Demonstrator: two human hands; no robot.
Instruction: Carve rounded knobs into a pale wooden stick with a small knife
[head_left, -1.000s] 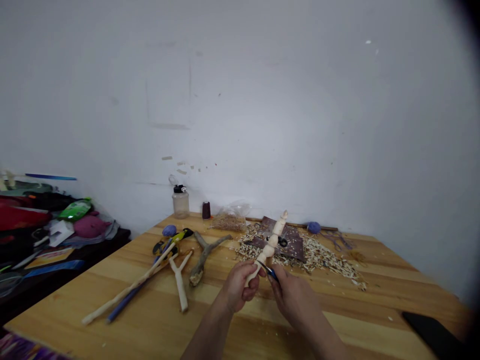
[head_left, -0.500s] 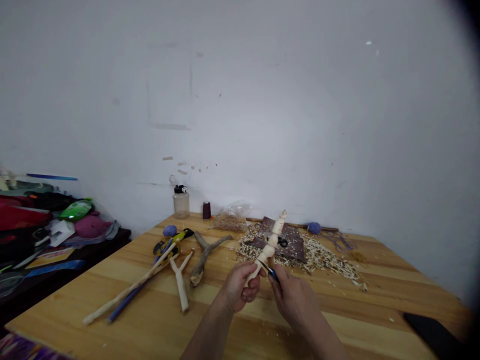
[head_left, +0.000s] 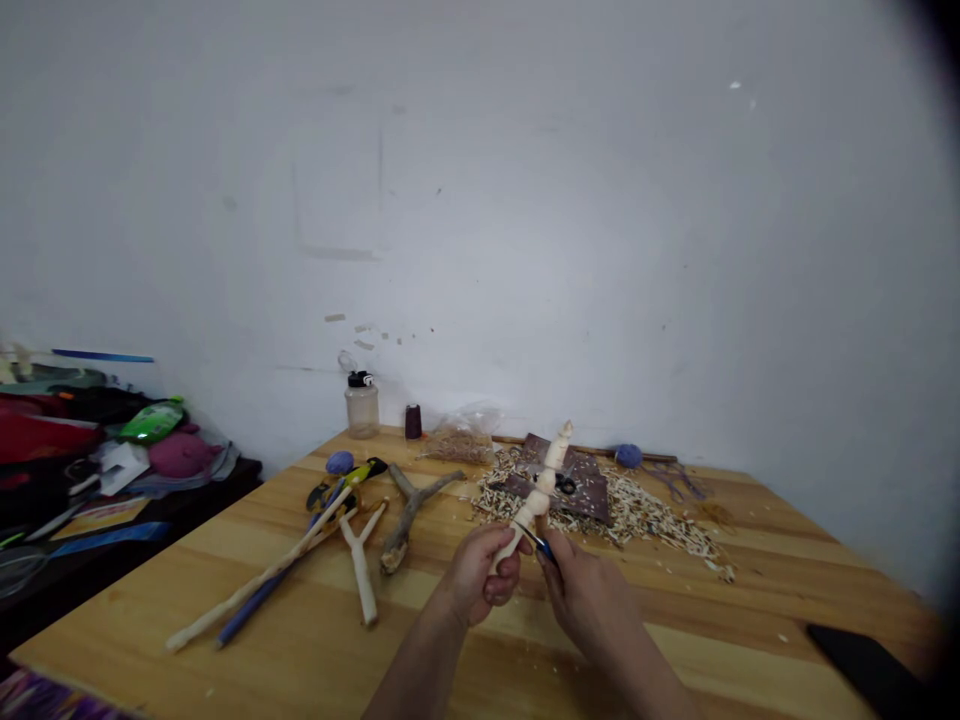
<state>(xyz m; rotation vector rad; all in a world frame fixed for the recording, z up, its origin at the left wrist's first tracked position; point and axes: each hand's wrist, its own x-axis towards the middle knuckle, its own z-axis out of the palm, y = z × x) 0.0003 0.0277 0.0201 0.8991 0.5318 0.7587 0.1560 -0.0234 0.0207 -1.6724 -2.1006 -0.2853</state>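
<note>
The left hand (head_left: 480,577) still pinches the carved stick (head_left: 553,466), aimed toward one o'clock. The right hand (head_left: 592,592) stays closed around the knife (head_left: 535,539).

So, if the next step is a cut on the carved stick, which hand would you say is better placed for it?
Probably the right hand: it holds the knife, whose blade lies at the stick, while the left hand is taken up holding the stick's lower end.

Bottle (head_left: 362,408) on table (head_left: 300,640) L of spool (head_left: 413,422), shavings (head_left: 660,520) R of forked branch (head_left: 411,510).
</note>
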